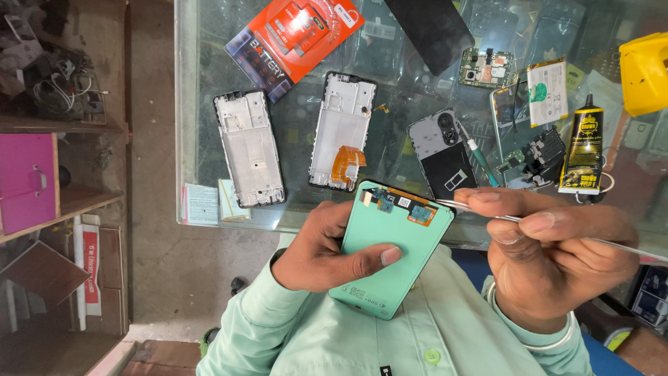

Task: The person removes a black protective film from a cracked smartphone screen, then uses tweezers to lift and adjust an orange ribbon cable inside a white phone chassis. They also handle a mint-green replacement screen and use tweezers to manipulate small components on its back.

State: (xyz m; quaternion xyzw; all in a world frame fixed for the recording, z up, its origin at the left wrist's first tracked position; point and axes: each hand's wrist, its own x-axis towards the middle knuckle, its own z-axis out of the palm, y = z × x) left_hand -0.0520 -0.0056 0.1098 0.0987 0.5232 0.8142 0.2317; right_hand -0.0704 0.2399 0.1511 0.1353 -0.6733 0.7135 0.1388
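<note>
— What are our hands doing?

— Our left hand (327, 247) grips a mint-green phone panel (386, 247) from below, thumb across its face, held over our lap in front of the glass tabletop (191, 139). Our right hand (557, 257) pinches thin metal tweezers (473, 207), whose tips touch the panel's top edge beside a small board with an orange flex cable (423, 214).

— What lies around?

— On the tabletop, two bare silver phone frames: one on the left (249, 148), another (342, 130) just beside it with an orange ribbon. Behind them sits an orange battery pack (292, 38). To the right we see a dark phone back cover (442, 150), a green circuit board (486, 67), a white battery (547, 90) and a black-and-yellow glue tube (583, 150).

— Does anything stand in the way?

— Our right hand covers the tabletop's near right edge and most of the tweezers. Wooden shelves (62, 202) stand to the left.
</note>
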